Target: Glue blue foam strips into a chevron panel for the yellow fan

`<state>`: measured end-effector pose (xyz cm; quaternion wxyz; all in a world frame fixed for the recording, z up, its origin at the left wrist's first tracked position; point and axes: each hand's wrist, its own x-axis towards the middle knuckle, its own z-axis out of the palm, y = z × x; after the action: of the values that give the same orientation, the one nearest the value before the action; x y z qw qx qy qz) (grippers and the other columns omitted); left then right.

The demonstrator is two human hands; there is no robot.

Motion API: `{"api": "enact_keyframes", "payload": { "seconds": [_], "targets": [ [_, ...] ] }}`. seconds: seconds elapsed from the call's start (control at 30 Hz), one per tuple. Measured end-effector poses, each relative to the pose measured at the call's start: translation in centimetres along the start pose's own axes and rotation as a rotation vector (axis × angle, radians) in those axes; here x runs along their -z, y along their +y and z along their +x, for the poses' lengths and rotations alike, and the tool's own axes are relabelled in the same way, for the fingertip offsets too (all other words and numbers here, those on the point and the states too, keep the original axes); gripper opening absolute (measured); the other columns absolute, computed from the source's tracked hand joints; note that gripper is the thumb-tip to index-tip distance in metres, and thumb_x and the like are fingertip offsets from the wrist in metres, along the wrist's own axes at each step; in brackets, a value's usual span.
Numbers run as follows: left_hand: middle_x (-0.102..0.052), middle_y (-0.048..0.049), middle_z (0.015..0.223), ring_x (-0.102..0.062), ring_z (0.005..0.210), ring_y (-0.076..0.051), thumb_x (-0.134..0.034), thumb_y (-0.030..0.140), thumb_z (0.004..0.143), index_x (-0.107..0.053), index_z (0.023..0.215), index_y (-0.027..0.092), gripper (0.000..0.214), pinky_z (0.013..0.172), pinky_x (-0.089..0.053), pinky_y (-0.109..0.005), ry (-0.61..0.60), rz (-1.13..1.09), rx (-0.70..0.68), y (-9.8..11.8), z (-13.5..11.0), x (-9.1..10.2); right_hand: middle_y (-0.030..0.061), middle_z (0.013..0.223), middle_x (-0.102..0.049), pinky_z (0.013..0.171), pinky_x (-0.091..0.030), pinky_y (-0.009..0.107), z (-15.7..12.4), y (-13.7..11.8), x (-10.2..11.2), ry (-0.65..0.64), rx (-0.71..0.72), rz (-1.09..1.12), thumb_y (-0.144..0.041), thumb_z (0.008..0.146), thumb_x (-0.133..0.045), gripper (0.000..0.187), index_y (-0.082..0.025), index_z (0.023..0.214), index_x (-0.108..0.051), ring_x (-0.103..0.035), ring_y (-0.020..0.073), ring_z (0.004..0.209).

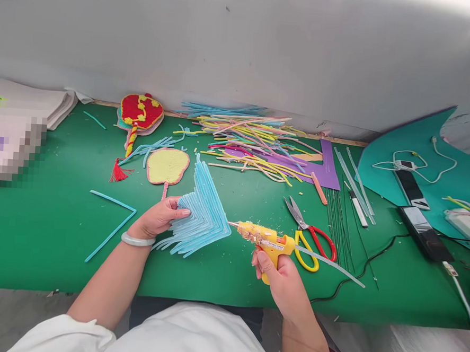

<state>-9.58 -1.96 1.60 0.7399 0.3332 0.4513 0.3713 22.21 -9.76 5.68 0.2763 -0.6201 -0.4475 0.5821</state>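
My left hand (161,214) pinches a light blue panel (207,211) made of bent pipe cleaners laid side by side in V shapes. In my right hand (279,274) is a yellow hot glue gun (265,239), fingers wrapped round its handle. Its nozzle tip meets or nearly meets the panel's pointed right corner; I cannot tell which. A clear glue stick (333,267) sticks out of the gun's back. One bent blue pipe cleaner (133,211) lies left of my left hand. Just beyond that hand is a yellow fan shape (167,166) with a pink edge.
Scissors (309,231) with red and yellow handles lie right of the glue gun. Behind are a pile of coloured pipe cleaners (253,134) and a red fan (141,112) with a tassel. Phones (425,233) and cables lie at the right. A black cord (367,266) crosses the green table (48,228).
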Motion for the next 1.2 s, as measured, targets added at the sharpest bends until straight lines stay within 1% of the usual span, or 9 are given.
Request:
{"api": "enact_keyframes", "payload": {
  "seconds": [0.3,0.47,0.73,0.87,0.97,1.1,1.2],
  "targets": [
    [-0.076,-0.0061,0.077,-0.068,0.063,-0.016,-0.092,0.037,0.056,-0.075,0.083,0.013,0.040,0.059,-0.053,-0.023,0.012,-0.028,0.002,0.14,-0.06,-0.11,0.0015,0.064,-0.055,0.058,-0.039,0.028,-0.04,0.24,0.09,-0.011,0.002,0.004,-0.072,0.081,-0.058,0.053,-0.019,0.075,-0.062,-0.050,0.0150,0.061],
    [-0.077,-0.0070,0.079,-0.069,0.064,-0.016,-0.093,0.037,0.055,-0.076,0.085,0.013,0.041,0.060,-0.053,-0.024,0.022,-0.042,0.000,-0.01,0.02,0.16,0.0017,0.066,-0.056,0.059,-0.040,0.028,0.10,0.45,0.20,-0.013,-0.003,0.001,-0.072,0.081,-0.058,0.053,-0.019,0.076,-0.062,-0.050,0.0149,0.062],
    [-0.077,-0.0079,0.081,-0.070,0.065,-0.019,-0.091,0.033,0.059,-0.076,0.088,0.014,0.038,0.060,-0.054,-0.026,0.028,-0.067,-0.019,-0.21,0.12,0.52,0.0008,0.065,-0.055,0.059,-0.040,0.027,-0.07,0.38,0.27,-0.013,-0.016,-0.034,-0.073,0.081,-0.056,0.054,-0.019,0.077,-0.061,-0.050,0.0147,0.062],
    [-0.077,-0.0076,0.079,-0.070,0.066,-0.019,-0.091,0.030,0.058,-0.076,0.087,0.014,0.036,0.060,-0.054,-0.026,0.040,-0.097,-0.030,-0.22,0.09,0.53,0.0006,0.064,-0.054,0.058,-0.040,0.027,-0.09,0.43,0.32,-0.017,-0.008,-0.034,-0.073,0.081,-0.057,0.054,-0.019,0.076,-0.061,-0.050,0.0147,0.062],
    [-0.077,-0.0079,0.081,-0.072,0.069,-0.020,-0.092,0.029,0.058,-0.077,0.087,0.015,0.036,0.063,-0.056,-0.026,0.055,-0.127,-0.037,-0.24,0.07,0.41,0.0007,0.065,-0.055,0.058,-0.040,0.027,-0.04,0.55,0.28,-0.014,-0.005,-0.025,-0.072,0.082,-0.057,0.053,-0.019,0.076,-0.061,-0.050,0.0144,0.062],
    [-0.077,-0.0066,0.079,-0.072,0.068,-0.019,-0.092,0.029,0.057,-0.076,0.083,0.015,0.034,0.062,-0.057,-0.025,0.086,-0.166,-0.052,-0.12,0.04,0.06,0.0006,0.064,-0.055,0.057,-0.040,0.026,0.18,0.72,0.04,0.015,0.036,0.019,-0.070,0.082,-0.058,0.052,-0.019,0.075,-0.061,-0.050,0.0142,0.061],
    [-0.077,-0.0055,0.079,-0.073,0.068,-0.018,-0.091,0.028,0.061,-0.075,0.086,0.016,0.032,0.062,-0.058,-0.024,0.121,-0.191,-0.077,0.12,-0.05,-0.28,0.0006,0.064,-0.055,0.059,-0.041,0.027,0.45,0.77,-0.18,0.027,0.086,0.074,-0.069,0.082,-0.059,0.051,-0.019,0.075,-0.062,-0.051,0.0143,0.061]
  ]
}}
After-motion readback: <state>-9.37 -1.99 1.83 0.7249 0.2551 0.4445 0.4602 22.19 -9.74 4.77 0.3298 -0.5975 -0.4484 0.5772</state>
